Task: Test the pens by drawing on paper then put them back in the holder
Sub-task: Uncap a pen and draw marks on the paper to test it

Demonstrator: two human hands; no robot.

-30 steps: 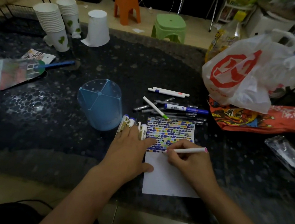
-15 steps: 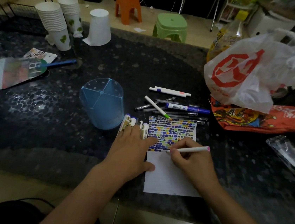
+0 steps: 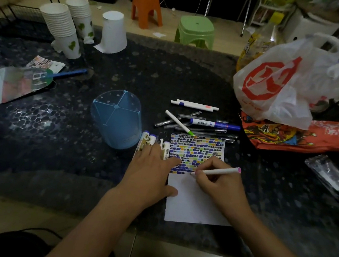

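- Head view, lower middle of the frame: the right hand (image 3: 219, 183) holds a white pen (image 3: 216, 171) in a curled-finger grip, pink end pointing right, tip on the paper (image 3: 193, 205).
- Upper half of the paper is filled with rows of small coloured marks; the lower half is blank white.
- Left hand (image 3: 150, 174) lies flat with straight fingers, grip holding nothing, pressing the paper's left edge and covering some markers (image 3: 148, 139).
- Just left of those markers stands the blue holder (image 3: 116, 118), centre of the frame.
- Above the paper lies a loose heap of pens (image 3: 198, 123) on the dark worktop (image 3: 47, 135).
- Upper right: a white plastic bag (image 3: 279, 83) with a red print.
- Upper left: stacks of paper cups (image 3: 60, 25).
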